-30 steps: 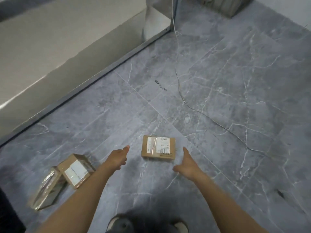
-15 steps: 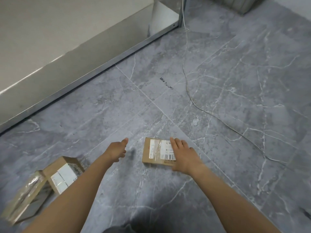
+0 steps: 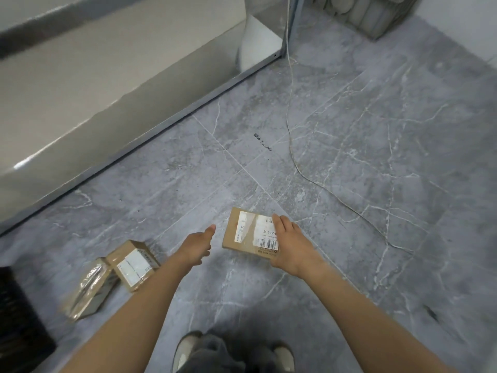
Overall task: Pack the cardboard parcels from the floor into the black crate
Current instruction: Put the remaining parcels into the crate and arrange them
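A flat cardboard parcel (image 3: pixel 246 232) with a white label lies on the grey floor in front of me. My right hand (image 3: pixel 289 243) is clamped over its right end, fingers on top. My left hand (image 3: pixel 196 244) hovers just left of the parcel, fingers apart, touching nothing. Two more parcels lie at the lower left: a small labelled box (image 3: pixel 131 262) and a tape-wrapped one (image 3: pixel 88 290) leaning against it. A corner of the black crate (image 3: pixel 18 327) shows at the left edge.
A pale cabinet or wall base with a metal strip (image 3: pixel 150 133) runs diagonally across the upper left. A thin cable (image 3: pixel 291 146) trails over the floor to the right. A grey ribbed object (image 3: pixel 371 14) stands at the top. My shoes (image 3: pixel 231 351) are at the bottom.
My right hand went from beside the parcel onto its right end and now grips it, the parcel looking slightly tilted. My left hand stayed close on the left. The view shifted, showing the crate.
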